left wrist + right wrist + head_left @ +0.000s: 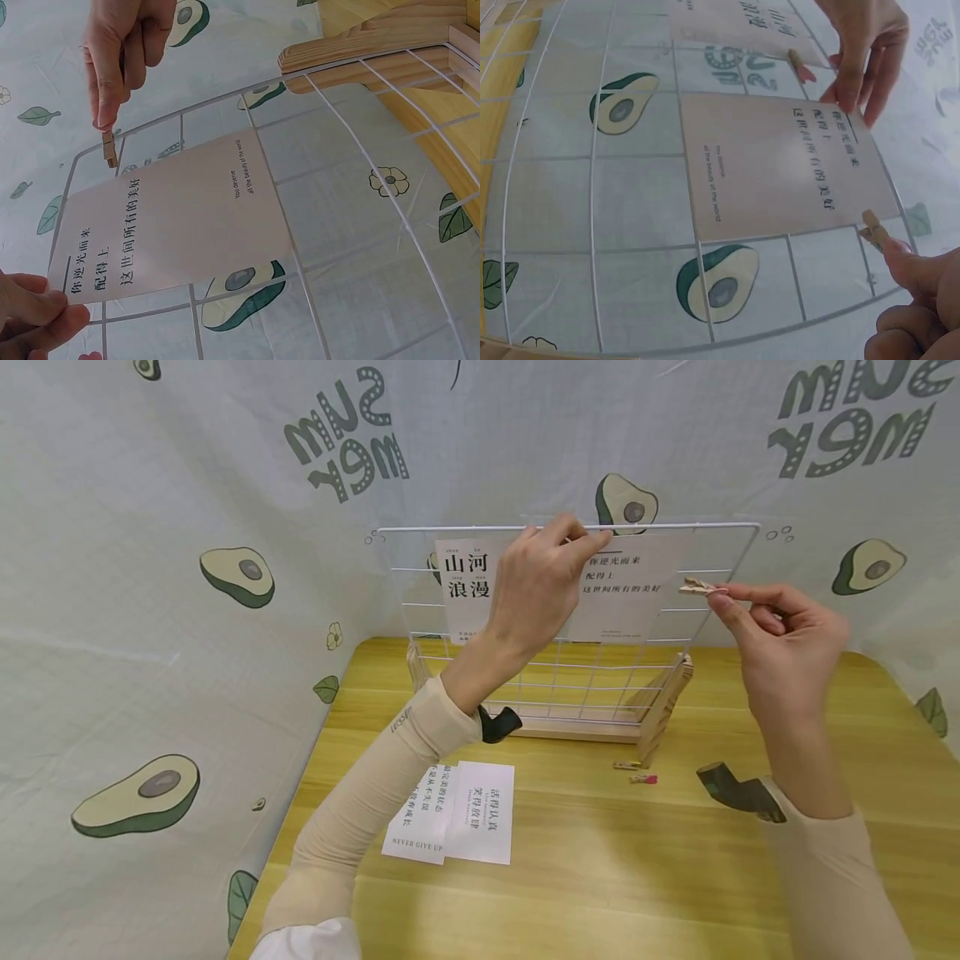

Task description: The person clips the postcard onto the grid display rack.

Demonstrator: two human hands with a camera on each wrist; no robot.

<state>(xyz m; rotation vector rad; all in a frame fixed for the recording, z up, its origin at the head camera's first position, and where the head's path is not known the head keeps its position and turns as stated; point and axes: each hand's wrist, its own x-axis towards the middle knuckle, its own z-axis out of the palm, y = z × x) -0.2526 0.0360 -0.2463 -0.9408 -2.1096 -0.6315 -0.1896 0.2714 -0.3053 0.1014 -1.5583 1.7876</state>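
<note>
Head view: I see the left hand pinching the card between its fingers at the ten-o'clock corner, against the wire grid, presumably so it cannot slip. Toward three o'clock, the right hand pinches a wooden clip by its tail, likely leaving its mouth free. Two spare clips lie on the worktop at six o'clock.

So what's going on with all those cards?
A person's left hand holds a white card by its top edge against a wire rack. The right hand pinches a little wooden clip by the card's side; I can't tell if it has gripped yet. Another card is up on the rack, and two more cards and two clips lie on the table.
</note>
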